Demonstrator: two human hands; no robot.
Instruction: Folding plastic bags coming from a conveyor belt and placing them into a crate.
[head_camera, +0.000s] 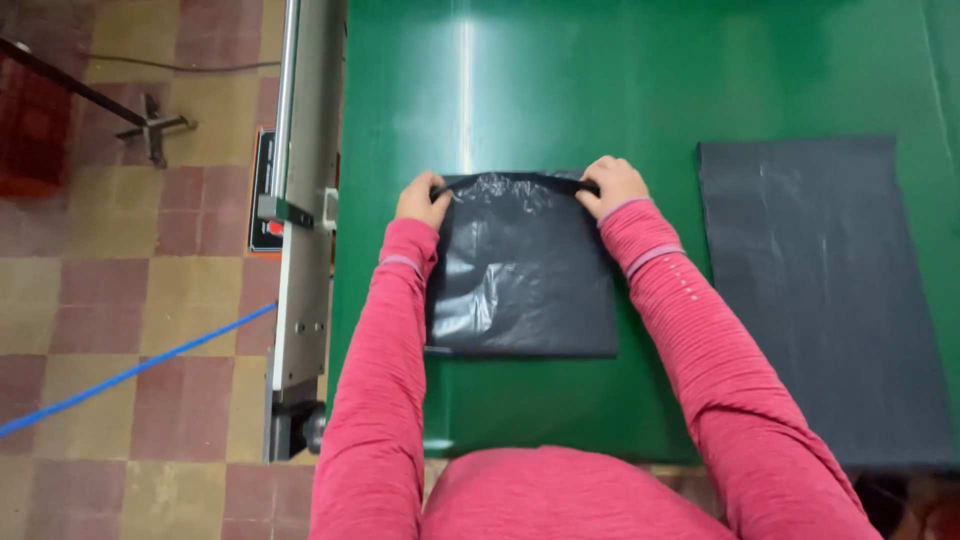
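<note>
Black plastic bag (525, 270), flat near the table's (620, 90) left edge: we pinch its far corners, left hand (422, 198) and right hand (612, 184) both grasping.

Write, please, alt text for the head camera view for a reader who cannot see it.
A person in pink sleeves pinches the far edge of a black plastic bag with the left hand and right hand on a green table. A flat dark grey sheet lies to the right; a metal rail borders the left edge.
</note>
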